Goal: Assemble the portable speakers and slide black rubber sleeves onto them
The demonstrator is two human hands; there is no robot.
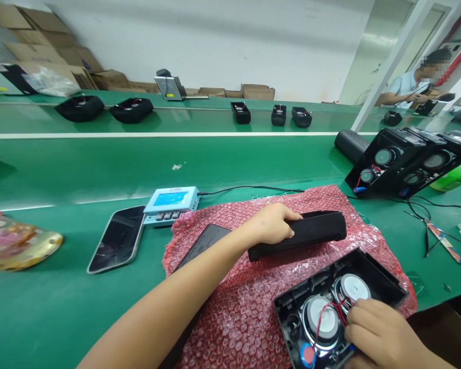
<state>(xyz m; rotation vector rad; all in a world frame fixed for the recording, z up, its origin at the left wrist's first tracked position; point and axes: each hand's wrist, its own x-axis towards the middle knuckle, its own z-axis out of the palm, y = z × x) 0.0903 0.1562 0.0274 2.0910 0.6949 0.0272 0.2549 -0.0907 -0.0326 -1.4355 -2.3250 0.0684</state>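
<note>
My left hand reaches across and is closed around the end of a long black plastic casing, held over the red bubble wrap. My right hand has its fingers curled over the near right side of an open black speaker housing, beside its wires. Inside that housing sit two round speaker drivers with white backs, red wires and a blue-rimmed round part. A flat black panel lies partly under my left forearm.
On the left lie a smartphone and a light-blue tester with a cable. Several open speaker housings stand at the right, near tweezers. Black shells line the conveyor. A person sits across it.
</note>
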